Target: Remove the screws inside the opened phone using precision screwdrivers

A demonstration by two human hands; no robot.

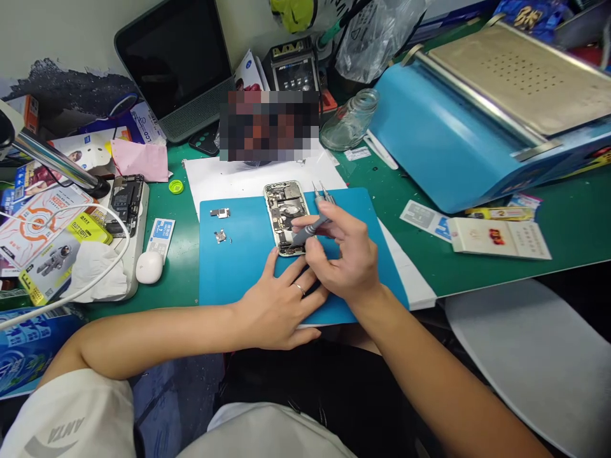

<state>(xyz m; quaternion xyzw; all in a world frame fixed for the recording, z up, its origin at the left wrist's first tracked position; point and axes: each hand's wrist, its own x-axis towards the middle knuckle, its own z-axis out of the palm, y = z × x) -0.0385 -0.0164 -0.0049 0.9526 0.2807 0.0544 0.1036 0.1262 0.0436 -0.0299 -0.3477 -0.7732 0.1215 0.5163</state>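
An opened smartphone (286,207), its inner parts bare, lies on a blue mat (238,273). My right hand (346,254) is closed around a grey pen-shaped tool (312,232), whose lower end is at the phone's bottom right part; the exact tip is hard to make out. Tweezers (319,191) stick up out of the same hand, points facing away from me. My left hand (286,296) lies flat on the mat with fingers spread, fingertips at the phone's lower edge. Small phone parts (220,213) and a tiny metal piece (220,236) rest left of the phone.
A blue machine with a metal plate (443,140) stands at the right, a glass jar (351,121) beside it. Another opened phone (126,197), a white earbud case (149,267) and boxes (42,222) crowd the left. A dark-screened tablet (174,57) stands behind.
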